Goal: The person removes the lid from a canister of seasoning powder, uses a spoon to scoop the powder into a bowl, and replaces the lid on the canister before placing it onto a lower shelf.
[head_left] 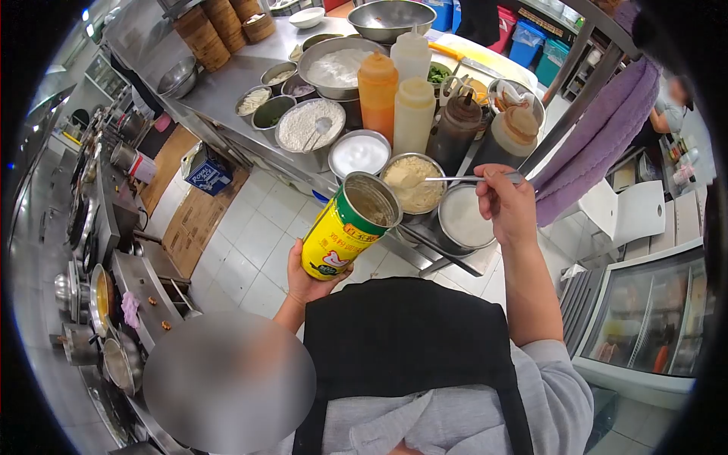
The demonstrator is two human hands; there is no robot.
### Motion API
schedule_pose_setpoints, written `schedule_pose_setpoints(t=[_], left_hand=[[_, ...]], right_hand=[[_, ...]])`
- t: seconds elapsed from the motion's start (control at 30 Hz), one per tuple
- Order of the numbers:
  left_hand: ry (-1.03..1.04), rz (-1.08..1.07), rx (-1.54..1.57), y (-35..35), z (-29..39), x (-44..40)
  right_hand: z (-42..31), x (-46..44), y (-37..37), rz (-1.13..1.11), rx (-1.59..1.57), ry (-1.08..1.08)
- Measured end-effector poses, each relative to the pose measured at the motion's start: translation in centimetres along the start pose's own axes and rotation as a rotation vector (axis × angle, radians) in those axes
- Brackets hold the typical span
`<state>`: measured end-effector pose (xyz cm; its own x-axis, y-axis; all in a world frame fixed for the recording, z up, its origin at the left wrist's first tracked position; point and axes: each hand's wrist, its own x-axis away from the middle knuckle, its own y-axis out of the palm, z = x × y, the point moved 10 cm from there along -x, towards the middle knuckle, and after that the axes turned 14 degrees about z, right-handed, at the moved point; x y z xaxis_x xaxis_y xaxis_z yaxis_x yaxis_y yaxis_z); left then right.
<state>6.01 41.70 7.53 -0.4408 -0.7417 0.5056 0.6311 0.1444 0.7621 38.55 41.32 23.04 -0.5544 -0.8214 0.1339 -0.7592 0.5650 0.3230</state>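
Observation:
My left hand [307, 282] is wrapped round the lower part of a yellow and green tin can [345, 235], tilted with its open top facing away from me. My right hand [503, 201] grips the handle of a metal spoon [455, 179]. The spoon's bowl end rests in a metal bowl of pale yellow powder [415, 199], just beyond the can's rim. On either side of that powder stand a bowl of white granules [359, 155] and a container of white contents [467, 217].
Squeeze bottles, an orange one [377, 95] and a pale one [414, 117] among them, stand behind the powder. A flour bowl [310, 126] holds another spoon. A purple towel [599, 140] hangs at right. Pans [121, 364] line the left side; a glass-door fridge [648, 311] stands right.

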Motion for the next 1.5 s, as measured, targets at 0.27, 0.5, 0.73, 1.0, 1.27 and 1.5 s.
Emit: schedule_pose_setpoints(t=[0.27,0.5,0.73,1.0,1.27,1.5], left_hand=[[0.045,0.055,-0.045,-0.8,0.9,0.6],[0.044,-0.009,-0.052,-0.9,1.3,1.1],[0.067,0.027,-0.046,-1.2,1.3,1.4],[0.019,-0.097,-0.062,-0.8,0.7,1.3],[0.010,-0.095,-0.020,-2.5,0.6,1.3],[0.121,0.261,0.003,-2.5,0.3,1.9]], right_hand=[[2.5,-2.5,-1.6,0.094,0.086,-0.135],[3.6,-1.3,-0.5,0.009,0.241,-0.246],[0.7,2.7,3.1,-0.259,0.724,-0.827],[-0.3,4.8,4.9,-0.356,0.806,-0.975],[-0.8,6.1,4.4,-0.301,0.762,-1.234],[2.0,6.7,5.9,-0.557,0.974,-1.187]])
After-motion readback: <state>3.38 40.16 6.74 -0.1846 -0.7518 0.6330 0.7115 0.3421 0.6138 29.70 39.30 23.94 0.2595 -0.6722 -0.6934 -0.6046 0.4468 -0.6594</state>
